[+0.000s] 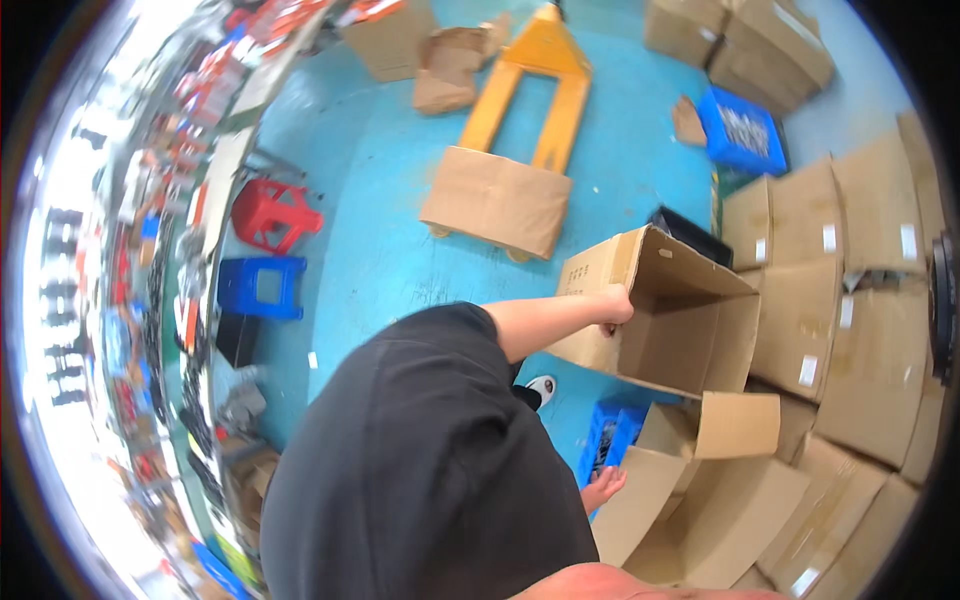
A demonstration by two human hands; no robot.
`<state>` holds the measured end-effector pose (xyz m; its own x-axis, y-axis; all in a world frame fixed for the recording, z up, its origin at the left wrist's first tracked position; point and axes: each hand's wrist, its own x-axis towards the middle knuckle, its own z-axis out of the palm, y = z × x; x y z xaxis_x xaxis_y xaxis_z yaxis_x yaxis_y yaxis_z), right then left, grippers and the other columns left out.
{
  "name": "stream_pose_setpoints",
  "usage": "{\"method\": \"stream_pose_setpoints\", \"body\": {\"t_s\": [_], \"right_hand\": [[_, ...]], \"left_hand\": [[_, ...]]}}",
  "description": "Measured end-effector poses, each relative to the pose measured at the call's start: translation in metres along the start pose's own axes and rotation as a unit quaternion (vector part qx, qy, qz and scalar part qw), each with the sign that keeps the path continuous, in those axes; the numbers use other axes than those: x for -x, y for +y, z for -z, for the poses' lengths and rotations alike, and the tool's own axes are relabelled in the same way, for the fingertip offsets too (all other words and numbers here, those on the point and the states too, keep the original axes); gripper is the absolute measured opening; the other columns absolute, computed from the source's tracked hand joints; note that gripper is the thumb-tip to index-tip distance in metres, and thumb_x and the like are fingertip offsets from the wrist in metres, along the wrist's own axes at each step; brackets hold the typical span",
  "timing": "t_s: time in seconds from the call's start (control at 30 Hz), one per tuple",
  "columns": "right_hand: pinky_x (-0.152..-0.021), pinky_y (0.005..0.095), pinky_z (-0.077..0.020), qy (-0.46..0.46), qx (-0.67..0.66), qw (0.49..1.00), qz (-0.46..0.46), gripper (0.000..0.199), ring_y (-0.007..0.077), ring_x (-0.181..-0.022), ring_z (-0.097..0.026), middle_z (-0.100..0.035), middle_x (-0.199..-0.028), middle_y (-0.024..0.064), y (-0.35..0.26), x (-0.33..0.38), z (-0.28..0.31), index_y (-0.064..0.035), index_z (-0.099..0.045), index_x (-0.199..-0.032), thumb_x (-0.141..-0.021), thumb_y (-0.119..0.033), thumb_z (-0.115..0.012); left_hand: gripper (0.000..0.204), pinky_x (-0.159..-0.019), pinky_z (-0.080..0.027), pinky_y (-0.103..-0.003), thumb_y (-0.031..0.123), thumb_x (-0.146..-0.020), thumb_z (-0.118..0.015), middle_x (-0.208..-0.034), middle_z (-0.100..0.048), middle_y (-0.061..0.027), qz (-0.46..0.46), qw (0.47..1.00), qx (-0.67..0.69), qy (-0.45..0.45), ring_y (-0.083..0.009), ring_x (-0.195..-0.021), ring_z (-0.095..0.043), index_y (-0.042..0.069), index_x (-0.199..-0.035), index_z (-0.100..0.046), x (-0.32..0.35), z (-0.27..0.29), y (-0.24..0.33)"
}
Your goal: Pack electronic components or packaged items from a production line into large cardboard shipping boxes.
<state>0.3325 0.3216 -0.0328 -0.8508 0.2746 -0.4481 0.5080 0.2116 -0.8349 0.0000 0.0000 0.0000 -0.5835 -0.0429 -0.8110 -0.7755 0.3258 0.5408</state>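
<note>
My left hand (615, 305), at the end of an outstretched arm, is closed on the edge of an empty cardboard box (690, 335). The box is tilted, its open side facing right, with its inside walls showing. Lower down, my right hand (604, 488) holds nothing, fingers apart and partly curled. It is beside the flap of a second, open cardboard box (735, 510), and I cannot tell if it touches it. Just above that hand is a blue crate (612, 435) with dark items in it.
Stacked closed cartons (875, 350) line the right side. A yellow pallet jack (550, 50) stands at the far middle, a flat cardboard piece (500, 198) across its forks. A red stool (270, 215) and blue stool (262, 287) stand by a cluttered bench at left. A blue crate (742, 130) sits far right.
</note>
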Motion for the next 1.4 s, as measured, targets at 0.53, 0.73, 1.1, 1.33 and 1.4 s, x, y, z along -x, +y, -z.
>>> {"method": "stream_pose_setpoints", "body": {"t_s": [0.53, 0.73, 1.1, 1.33, 1.4], "right_hand": [[-0.11, 0.0495, -0.0336, -0.251, -0.205, 0.935, 0.146, 0.088, 0.0317, -0.137, -0.042, -0.041, -0.154, 0.0181, -0.453, -0.077, -0.166, -0.0125, -0.028, -0.159, -0.096, -0.071, -0.047], [-0.098, 0.0573, -0.0397, -0.185, -0.092, 0.954, 0.216, 0.069, 0.0278, -0.125, -0.05, -0.051, -0.142, 0.007, -0.562, 0.024, -0.322, -0.0162, -0.051, -0.141, -0.085, -0.055, -0.067], [-0.085, 0.0634, -0.0563, -0.201, 0.079, 0.975, 0.05, 0.038, 0.0339, -0.106, -0.062, -0.059, -0.122, 0.0119, -0.627, 0.009, -0.451, -0.0087, -0.057, -0.124, -0.088, -0.021, -0.06], [-0.06, 0.0532, -0.0624, -0.121, 0.382, 0.894, 0.2, 0.031, 0.0323, -0.091, -0.071, -0.069, -0.108, 0.0178, -0.659, -0.061, -0.655, -0.0005, -0.062, -0.125, -0.1, -0.019, -0.057], [-0.052, 0.0472, -0.0612, -0.159, 0.429, 0.876, 0.153, 0.027, 0.0283, -0.075, -0.072, -0.07, -0.1, 0.0144, -0.698, -0.034, -0.74, -0.0034, -0.061, -0.124, -0.102, -0.018, -0.053]], "left_hand": [[0.033, -0.065, -0.065, -0.039, 0.011, -0.091, -0.052, -0.084, -0.075, -0.0232, -0.17, 0.961, 0.168, 0.137, -0.0277, -0.073, -0.077, -0.016, -0.095, -0.071, 0.467, 0.341, -0.226], [0.032, -0.066, -0.063, -0.037, 0.013, -0.09, -0.052, -0.08, -0.074, -0.02, -0.197, 0.952, 0.15, 0.181, -0.025, -0.071, -0.075, -0.012, -0.088, -0.072, 0.482, 0.438, -0.284], [0.044, -0.075, -0.056, -0.052, 0.028, -0.09, -0.052, -0.075, -0.067, -0.0298, -0.249, 0.888, -0.006, 0.387, -0.0447, -0.076, -0.068, -0.009, -0.072, -0.067, 0.414, 0.69, -0.3], [0.045, -0.084, -0.056, -0.052, 0.032, -0.098, -0.049, -0.092, -0.07, -0.0303, -0.256, 0.885, -0.141, 0.363, -0.0447, -0.086, -0.069, -0.008, -0.089, -0.069, 0.244, 0.892, -0.297], [0.046, -0.079, -0.058, -0.049, 0.036, -0.102, -0.045, -0.093, -0.071, -0.0276, -0.216, 0.921, -0.069, 0.317, -0.0409, -0.083, -0.071, -0.005, -0.105, -0.067, 0.201, 0.94, -0.316]]}}
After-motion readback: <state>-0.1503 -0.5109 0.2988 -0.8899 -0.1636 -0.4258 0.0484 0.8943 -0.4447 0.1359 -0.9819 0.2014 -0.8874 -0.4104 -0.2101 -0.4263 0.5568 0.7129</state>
